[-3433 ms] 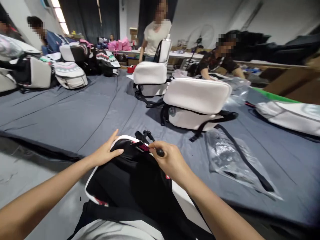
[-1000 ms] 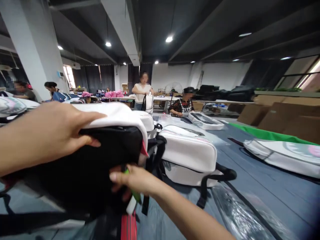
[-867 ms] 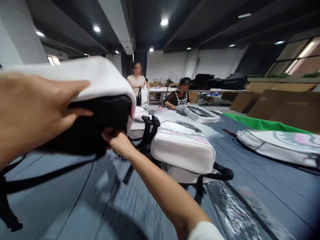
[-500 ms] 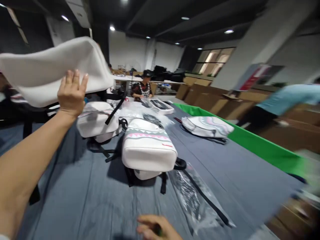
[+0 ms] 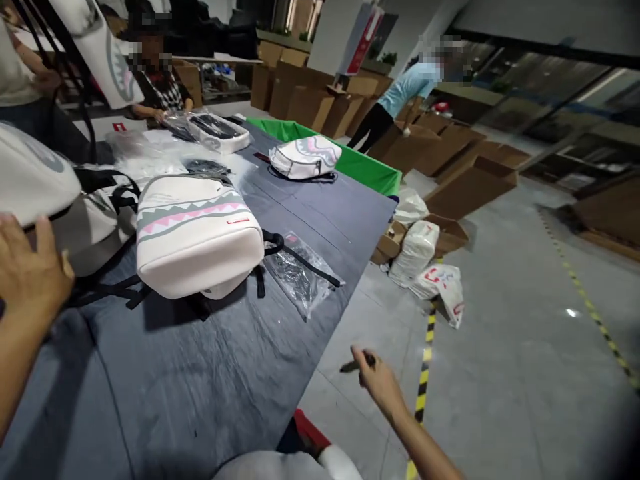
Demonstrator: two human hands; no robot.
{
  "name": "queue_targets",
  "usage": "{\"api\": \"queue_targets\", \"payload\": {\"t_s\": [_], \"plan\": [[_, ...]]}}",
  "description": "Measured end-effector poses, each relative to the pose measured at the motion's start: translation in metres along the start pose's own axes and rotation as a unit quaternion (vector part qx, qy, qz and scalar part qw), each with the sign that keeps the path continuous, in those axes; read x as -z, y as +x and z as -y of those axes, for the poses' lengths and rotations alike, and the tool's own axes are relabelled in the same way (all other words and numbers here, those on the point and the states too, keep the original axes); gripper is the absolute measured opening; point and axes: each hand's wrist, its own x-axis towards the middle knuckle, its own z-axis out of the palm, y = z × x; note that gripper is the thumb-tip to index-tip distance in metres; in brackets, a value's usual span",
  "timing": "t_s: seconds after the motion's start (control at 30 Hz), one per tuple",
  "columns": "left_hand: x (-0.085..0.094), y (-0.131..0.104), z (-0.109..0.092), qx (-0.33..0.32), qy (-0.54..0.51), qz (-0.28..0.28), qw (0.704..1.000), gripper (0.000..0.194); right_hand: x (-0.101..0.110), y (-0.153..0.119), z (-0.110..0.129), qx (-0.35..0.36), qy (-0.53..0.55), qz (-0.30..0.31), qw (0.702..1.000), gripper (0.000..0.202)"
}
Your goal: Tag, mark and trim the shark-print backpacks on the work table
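Observation:
My left hand [image 5: 33, 280] is at the left edge of the view, fingers spread, just below a white backpack [image 5: 30, 177]; whether it touches the bag I cannot tell. Beside it stands another white backpack [image 5: 200, 260] with grey and pink zigzag bands, its rounded bottom facing me and black straps trailing on the table. My right hand [image 5: 377, 380] is held out past the table's right edge, above the floor, its fingers closed around a small dark hand tool [image 5: 353, 365]. The tool's exact kind is unclear.
The dark cloth-covered table [image 5: 240, 373] carries a clear plastic bag [image 5: 300, 273], another backpack [image 5: 306, 158] and wrapped goods. A green cloth barrier [image 5: 373, 170] runs behind. Cardboard boxes [image 5: 465, 187] and white sacks [image 5: 415, 250] stand on the floor. Several people are around.
The view has swung right and down. My left hand has come down from the raised white bag to low at the left. My right hand now extends over the floor.

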Motion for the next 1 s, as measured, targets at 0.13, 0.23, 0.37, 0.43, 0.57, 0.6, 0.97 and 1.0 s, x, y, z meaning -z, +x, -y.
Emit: {"api": "queue_targets", "payload": {"t_s": [0.13,0.23,0.37,0.43,0.57,0.6,0.97,1.0], "plan": [[-0.013,-0.127,-0.088,0.013,-0.094,0.092,0.991,0.048,0.005,0.028,0.001,0.012,0.202,-0.022,0.979,0.049],[-0.024,-0.224,-0.181,-0.077,-0.225,0.25,0.939,0.034,-0.006,0.057,-0.012,0.031,0.248,-0.036,0.968,0.057],[-0.022,-0.252,-0.327,-0.084,-0.282,0.375,0.879,0.036,-0.021,0.125,-0.021,0.071,0.28,-0.019,0.957,0.059],[-0.026,-0.222,-0.398,-0.095,-0.278,0.394,0.871,0.038,-0.024,0.158,-0.025,0.097,0.293,0.008,0.951,0.052],[-0.071,-0.143,-0.515,-0.145,-0.26,0.412,0.861,0.052,-0.026,0.195,-0.046,0.101,0.304,0.058,0.945,0.048],[-0.088,-0.13,-0.536,-0.153,-0.259,0.419,0.857,0.06,-0.027,0.199,-0.053,0.097,0.303,0.066,0.946,0.049],[-0.133,-0.087,-0.589,-0.117,-0.256,0.417,0.864,0.034,-0.055,0.24,-0.038,0.09,0.333,0.136,0.929,0.053],[-0.128,-0.082,-0.592,-0.108,-0.26,0.405,0.87,0.033,-0.053,0.24,-0.033,0.095,0.333,0.135,0.928,0.053]]}}
